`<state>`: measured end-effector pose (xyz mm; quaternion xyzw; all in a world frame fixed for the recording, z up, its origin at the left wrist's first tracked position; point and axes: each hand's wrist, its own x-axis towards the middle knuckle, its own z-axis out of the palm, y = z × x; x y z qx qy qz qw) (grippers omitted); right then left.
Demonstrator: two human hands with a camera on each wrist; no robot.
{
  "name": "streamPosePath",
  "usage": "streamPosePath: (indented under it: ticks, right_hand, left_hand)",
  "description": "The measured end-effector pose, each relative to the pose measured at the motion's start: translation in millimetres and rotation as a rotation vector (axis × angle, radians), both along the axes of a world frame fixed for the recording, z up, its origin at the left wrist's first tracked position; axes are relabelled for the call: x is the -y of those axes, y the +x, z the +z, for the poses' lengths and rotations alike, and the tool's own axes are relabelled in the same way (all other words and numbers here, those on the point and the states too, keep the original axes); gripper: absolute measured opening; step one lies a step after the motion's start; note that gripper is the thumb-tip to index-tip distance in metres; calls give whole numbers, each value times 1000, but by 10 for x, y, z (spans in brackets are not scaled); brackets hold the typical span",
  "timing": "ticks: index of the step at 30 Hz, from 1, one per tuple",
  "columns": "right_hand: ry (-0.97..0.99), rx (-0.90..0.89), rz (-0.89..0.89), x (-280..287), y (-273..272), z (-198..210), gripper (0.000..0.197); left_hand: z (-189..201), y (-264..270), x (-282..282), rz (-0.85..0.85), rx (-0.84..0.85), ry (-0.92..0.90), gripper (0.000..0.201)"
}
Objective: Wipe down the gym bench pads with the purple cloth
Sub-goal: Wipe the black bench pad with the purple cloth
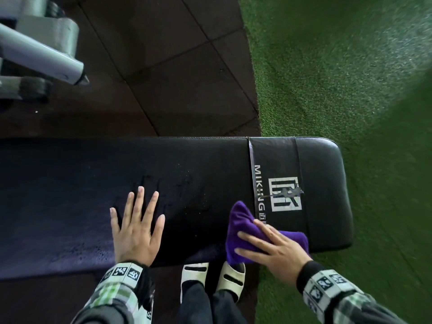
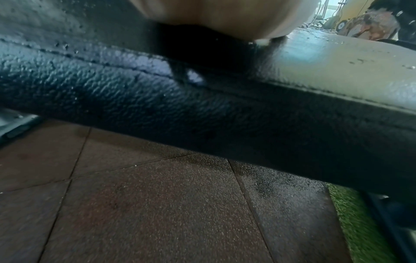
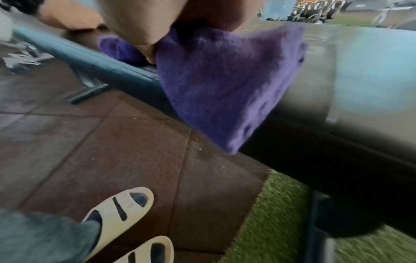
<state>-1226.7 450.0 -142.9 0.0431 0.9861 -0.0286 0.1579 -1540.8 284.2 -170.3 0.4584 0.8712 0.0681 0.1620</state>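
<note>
In the head view, a black padded counter (image 1: 210,183) is seen lying across the frame, over dark floor tiles (image 1: 163,66) and green turf (image 1: 339,66). The left hand (image 1: 136,226) is laid flat on the pad, fingers straight and spread, holding nothing. The right hand (image 1: 272,249) is pressed on the purple cloth (image 1: 243,226), fingers spread over it; the cloth is bunched at the pad's near edge, just beside the white logo strip (image 1: 275,183), and is draped partly over the side. 2 pale slippers (image 1: 210,277) are seen below the pad.

In the left wrist view, the heel of the left hand (image 2: 213,16) is shown resting on the textured pad (image 2: 135,92); the fingers cannot be seen.

In the right wrist view, the purple cloth (image 3: 225,85) is shown hanging over the pad's edge (image 3: 337,80) under the right hand (image 3: 157,21), with a slipper (image 3: 121,206) on the tiles (image 3: 135,151).
</note>
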Motion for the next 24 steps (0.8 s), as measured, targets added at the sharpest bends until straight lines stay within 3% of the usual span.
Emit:
streamPosePath:
  ticks: [3, 8, 12, 17, 20, 24]
  right_hand:
    - [-25, -78, -212, -217, 70, 4, 75]
    - [-67, -112, -538, -398, -497, 37, 61]
    - [-44, -172, -440, -102, -768, -5, 63]
    - [-33, -54, -137, 214, -266, -44, 71]
    - [-10, -81, -186, 83, -3, 4, 74]
    - [-35, -70, -420, -200, -77, -37, 69]
  left_hand:
    - [6, 15, 1, 6, -1, 7, 62]
    - [-4, 16, 9, 0, -4, 19, 61]
    - [-18, 7, 18, 0, -5, 30, 61]
    - [-47, -3, 33, -1, -10, 40, 61]
    - [-53, 1, 33, -5, -20, 55, 60]
    - [-61, 14, 32, -5, -25, 70, 60]
